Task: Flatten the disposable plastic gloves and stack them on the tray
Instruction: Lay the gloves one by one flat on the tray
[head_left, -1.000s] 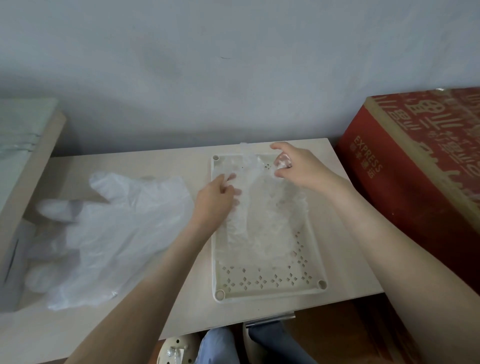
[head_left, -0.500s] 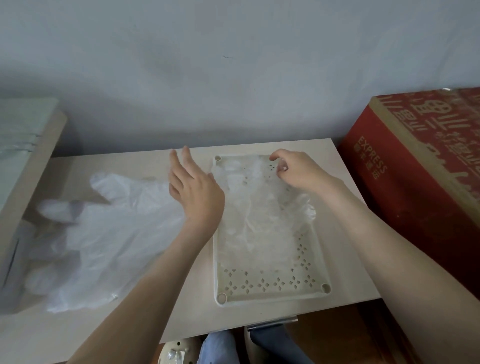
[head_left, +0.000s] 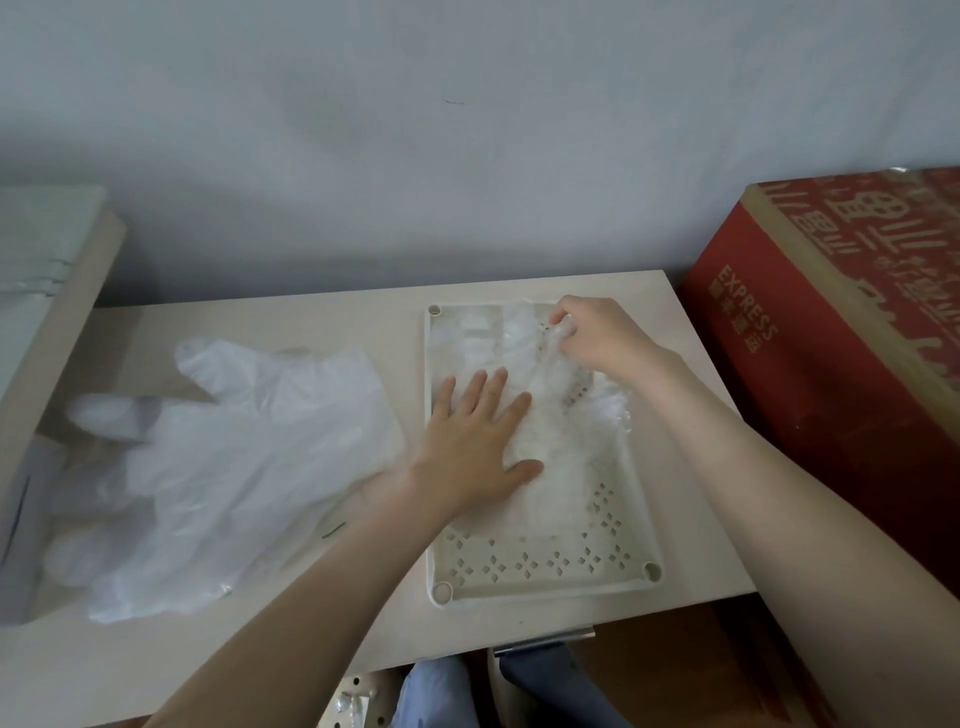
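Plastic glove (head_left: 545, 431) lengthwise on tray (head_left: 545, 566), crumpled

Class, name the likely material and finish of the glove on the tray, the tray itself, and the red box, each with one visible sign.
Glove on the tray: thin clear plastic film, probably; crinkled, see-through. Tray: cream moulded plastic, seemingly matte; punched cut-outs. Red box: printed cardboard, likely; tan edge exposed.

Crinkled translucent plastic gloves (head_left: 234, 457); matt cream perforated plastic tray (head_left: 545, 564); smooth pale wood-laminate table (head_left: 322, 327); red printed cardboard box (head_left: 831, 364).
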